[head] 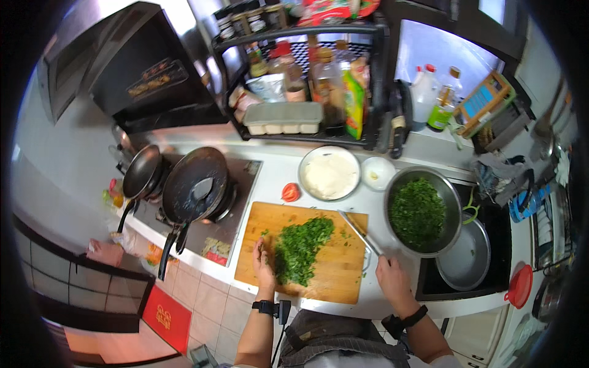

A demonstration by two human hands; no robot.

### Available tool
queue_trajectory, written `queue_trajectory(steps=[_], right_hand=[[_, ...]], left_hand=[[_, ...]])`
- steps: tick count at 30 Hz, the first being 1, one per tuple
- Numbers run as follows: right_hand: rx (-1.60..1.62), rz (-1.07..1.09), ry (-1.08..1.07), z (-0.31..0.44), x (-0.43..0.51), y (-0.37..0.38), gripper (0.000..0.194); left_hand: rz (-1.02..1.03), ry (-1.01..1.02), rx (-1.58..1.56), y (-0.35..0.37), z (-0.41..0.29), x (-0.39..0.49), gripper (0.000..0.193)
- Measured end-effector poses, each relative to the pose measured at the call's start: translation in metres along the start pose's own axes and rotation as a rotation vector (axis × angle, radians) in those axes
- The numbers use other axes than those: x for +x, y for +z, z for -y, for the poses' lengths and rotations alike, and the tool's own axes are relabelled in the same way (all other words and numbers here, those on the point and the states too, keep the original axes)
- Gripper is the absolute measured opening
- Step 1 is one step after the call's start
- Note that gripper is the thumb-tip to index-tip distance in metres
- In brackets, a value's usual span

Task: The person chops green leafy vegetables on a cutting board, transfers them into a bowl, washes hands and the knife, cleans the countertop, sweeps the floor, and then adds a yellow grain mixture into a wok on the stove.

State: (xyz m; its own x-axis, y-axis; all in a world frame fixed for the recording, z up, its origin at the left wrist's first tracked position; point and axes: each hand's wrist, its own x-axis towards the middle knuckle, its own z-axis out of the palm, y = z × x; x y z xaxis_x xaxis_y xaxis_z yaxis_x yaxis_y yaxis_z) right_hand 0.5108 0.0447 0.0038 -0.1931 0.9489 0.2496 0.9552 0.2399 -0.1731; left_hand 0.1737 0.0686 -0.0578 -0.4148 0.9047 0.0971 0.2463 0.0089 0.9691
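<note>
Chopped leafy greens (303,250) lie in a heap on a wooden cutting board (343,285). At the heap's left edge is my left hand (263,264), fingers apart and holding nothing, with green bits on the fingers. My right hand (393,278) grips a kitchen knife (361,233) just right of the board, its blade angled over the board's upper right corner. A metal bowl (391,221) holding more chopped greens (418,212) stands beyond the knife. Behind the board sit a cut tomato (291,192), a round dish of white food (331,172) and a small white bowl (378,174).
On the stove at left stand a wok (195,170) with a spatula in it and a smaller frying pan (142,172), handles pointing towards me. A metal basin (462,271) sits at right beside a red strainer (521,286). A black rack (299,31) with bottles stands behind.
</note>
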Motion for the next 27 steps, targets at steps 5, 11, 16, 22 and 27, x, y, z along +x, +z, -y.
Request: queue_trajectory(steps=[5, 11, 16, 22, 27], right_hand=[[0.0, 0.133, -0.022, 0.029, 0.033, 0.027, 0.006], [0.014, 0.277, -0.19, 0.064, 0.064, 0.04, 0.011], [0.054, 0.291, -0.291, 0.073, 0.05, 0.034, 0.009], [0.666, 0.262, 0.669, 0.054, -0.012, 0.031, 0.009], [0.994, 0.257, 0.843, 0.026, -0.021, 0.054, 0.019]], left_hand=[[-0.038, 0.11, 0.384, -0.043, 0.045, -0.006, 0.052], [0.062, 0.113, 0.632, -0.027, 0.038, 0.029, 0.054], [0.265, 0.114, 0.6, -0.032, 0.039, 0.052, 0.055], [0.554, 0.073, 0.297, -0.021, 0.03, 0.071, 0.063], [0.793, 0.086, 0.355, -0.001, 0.017, 0.076, 0.058]])
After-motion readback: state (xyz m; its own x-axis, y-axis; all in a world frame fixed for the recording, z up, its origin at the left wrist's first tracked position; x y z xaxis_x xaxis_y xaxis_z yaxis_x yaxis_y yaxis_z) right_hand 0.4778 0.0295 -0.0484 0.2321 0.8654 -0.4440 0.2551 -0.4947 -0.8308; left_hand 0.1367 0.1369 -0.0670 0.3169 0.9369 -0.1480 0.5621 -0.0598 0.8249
